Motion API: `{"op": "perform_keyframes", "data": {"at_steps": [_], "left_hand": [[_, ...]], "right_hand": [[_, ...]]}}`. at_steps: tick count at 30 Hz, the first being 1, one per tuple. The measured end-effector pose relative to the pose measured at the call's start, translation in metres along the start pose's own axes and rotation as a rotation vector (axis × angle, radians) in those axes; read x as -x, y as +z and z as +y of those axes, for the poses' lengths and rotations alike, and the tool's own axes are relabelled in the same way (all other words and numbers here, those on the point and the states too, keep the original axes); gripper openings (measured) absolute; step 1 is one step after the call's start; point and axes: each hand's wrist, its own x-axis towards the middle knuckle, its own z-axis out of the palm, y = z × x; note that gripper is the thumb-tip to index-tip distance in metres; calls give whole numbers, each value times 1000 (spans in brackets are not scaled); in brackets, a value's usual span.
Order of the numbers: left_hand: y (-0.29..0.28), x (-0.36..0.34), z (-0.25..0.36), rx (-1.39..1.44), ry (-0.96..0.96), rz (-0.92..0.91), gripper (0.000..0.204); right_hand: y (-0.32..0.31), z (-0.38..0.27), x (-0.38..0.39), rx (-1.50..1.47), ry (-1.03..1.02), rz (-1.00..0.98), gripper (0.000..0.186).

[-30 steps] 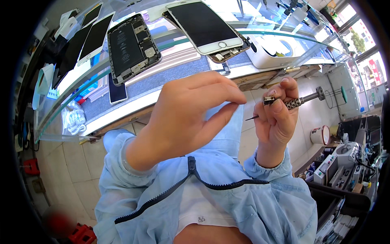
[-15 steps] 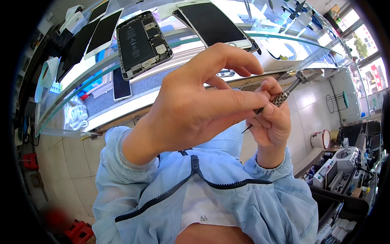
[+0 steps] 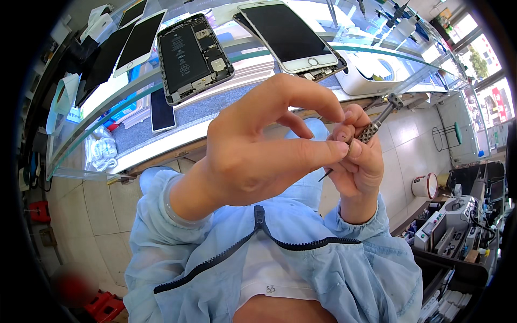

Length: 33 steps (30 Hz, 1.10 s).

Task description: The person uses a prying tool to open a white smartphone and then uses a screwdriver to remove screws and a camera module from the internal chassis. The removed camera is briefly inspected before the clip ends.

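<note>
My right hand [image 3: 360,167] is closed around a slim metal screwdriver [image 3: 369,131] with a textured grip. Its round cap angles up to the right, and its thin dark tip pokes out below my fingers. From the left, my left hand [image 3: 258,151] reaches across in a C-shape, thumb and index finger apart. The left thumb tip touches my right fingertips beside the screwdriver; nothing shows in the left hand. Beyond the hands, an opened phone [image 3: 186,59] with its battery exposed lies on the glass counter. A white-framed phone screen [image 3: 288,35] rests over another phone body to its right.
The glass counter edge [image 3: 116,110] runs in front of me. More screens [image 3: 141,43] lie at the left, and a dark phone [image 3: 162,110] sits on the shelf below. White cables [image 3: 101,149] are bundled there. A bucket [image 3: 425,185] and bench equipment [image 3: 458,212] stand at the right.
My left hand has dropped slightly, and its index fingertip has come closer to my right fingers. The right hand still holds the screwdriver. The view has shifted a little.
</note>
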Motion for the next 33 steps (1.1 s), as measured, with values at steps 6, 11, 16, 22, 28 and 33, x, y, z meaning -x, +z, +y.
{"op": "perform_keyframes", "data": {"at_steps": [6,11,16,22,28,33], "left_hand": [[-1,1,-1,1,28,7,19],[1,7,-3,-11,47,38,16],[3,15,-3,-7,-110,16,16],[-13,44,-13,-230,-467,-400,13],[-28,40,3,-224,-760,-514,11],[-32,32,11,-219,-640,-293,20]], "right_hand": [[0,1,0,-19,5,-15,33],[1,2,0,-36,12,-1,33],[12,2,2,4,10,168,31],[13,5,-1,16,6,230,28],[18,11,-4,14,30,310,28],[22,15,-6,4,49,289,27]]}}
